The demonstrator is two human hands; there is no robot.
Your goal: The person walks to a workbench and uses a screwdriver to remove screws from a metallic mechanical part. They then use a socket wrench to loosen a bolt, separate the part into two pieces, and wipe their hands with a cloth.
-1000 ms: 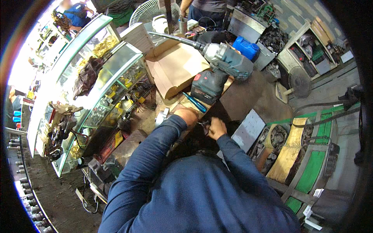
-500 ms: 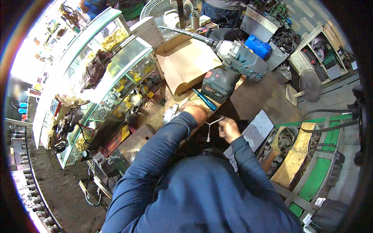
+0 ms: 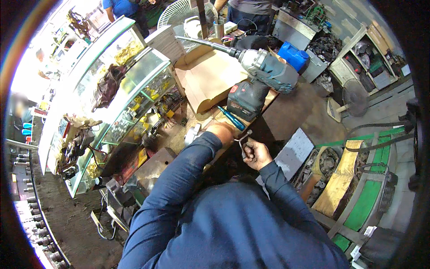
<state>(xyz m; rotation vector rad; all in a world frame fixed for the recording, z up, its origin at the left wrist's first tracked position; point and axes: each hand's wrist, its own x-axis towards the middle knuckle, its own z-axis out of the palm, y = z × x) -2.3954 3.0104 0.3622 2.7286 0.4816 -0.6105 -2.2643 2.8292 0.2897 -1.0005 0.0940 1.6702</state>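
My right hand [image 3: 256,155] is closed round a Y-shaped three-way socket wrench [image 3: 244,140], whose arms spread out beside my thumb. One arm of the wrench points at my left hand [image 3: 222,131], which rests at the bench edge; its fingers are turned away and hidden. Beside the left wrist sits a silvery round metal part [image 3: 192,134], partly covered by my sleeve. Just beyond that hand lies a teal-handled screwdriver [image 3: 231,118]. A cordless power tool [image 3: 268,69] with a long shaft and black battery [image 3: 245,99] lies farther back on the bench.
An open cardboard box [image 3: 208,76] stands behind the screwdriver. Glass display cases [image 3: 134,96] with small parts line the left. To the right are a grey-white panel [image 3: 293,152], a green-framed rack [image 3: 358,210] and a floor fan [image 3: 356,98]. Other people stand at the back.
My right hand has turned and moved slightly left, closer to the left hand, and the wrench has rotated with it. The view has shifted a little. A person at the back left has moved.
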